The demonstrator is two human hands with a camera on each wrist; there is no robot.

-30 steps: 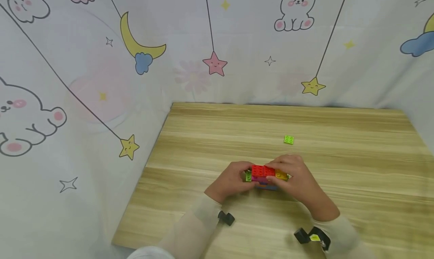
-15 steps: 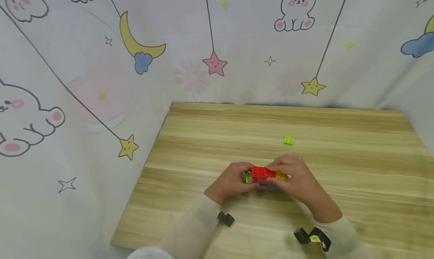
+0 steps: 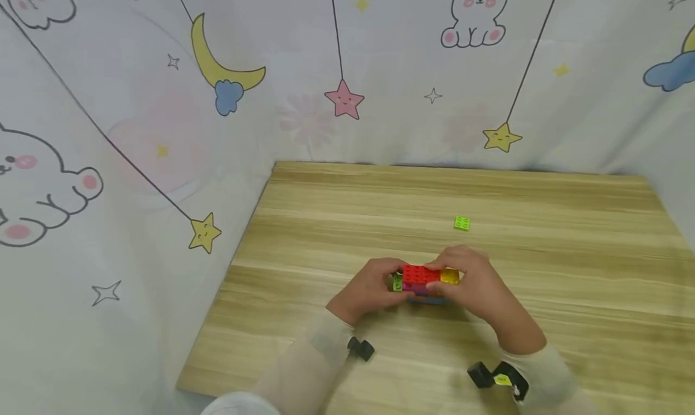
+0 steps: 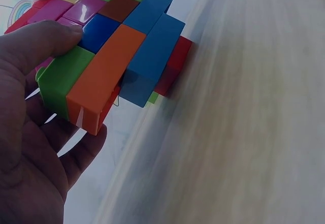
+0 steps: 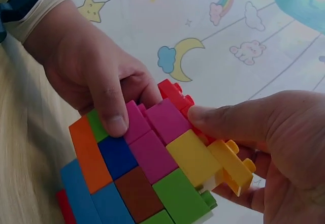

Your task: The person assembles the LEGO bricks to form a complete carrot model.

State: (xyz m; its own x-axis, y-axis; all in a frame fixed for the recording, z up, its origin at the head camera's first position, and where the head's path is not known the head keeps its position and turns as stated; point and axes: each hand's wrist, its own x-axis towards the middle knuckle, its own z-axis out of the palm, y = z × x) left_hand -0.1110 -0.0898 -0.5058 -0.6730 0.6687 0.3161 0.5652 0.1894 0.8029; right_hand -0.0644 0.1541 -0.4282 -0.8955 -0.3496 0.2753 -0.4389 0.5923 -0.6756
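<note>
A build of many-coloured toy building bricks [image 5: 147,155] stands upright near the table's middle, between both hands. My left hand [image 3: 374,285] grips its left side; the thumb lies across the green and blue bricks in the left wrist view, fingers behind. Along the top runs a red row [image 3: 415,274], with a yellow brick [image 3: 449,276] to its right. My right hand [image 3: 469,279] pinches the red row at the top, its thumb on the near side. A red brick [image 4: 175,66] shows at the bottom of the build. Some of the far side is hidden by the fingers.
A loose lime-green brick [image 3: 462,223] with studs up lies on the wooden table [image 3: 336,216] beyond the hands. A white cloth [image 3: 402,128] printed with stars, moons and animals hangs behind and to the left of the table.
The seam between the two red bricks on top has narrowed. The right fingers have shifted slightly, showing more of the yellow brick. My left hand keeps its hold.
</note>
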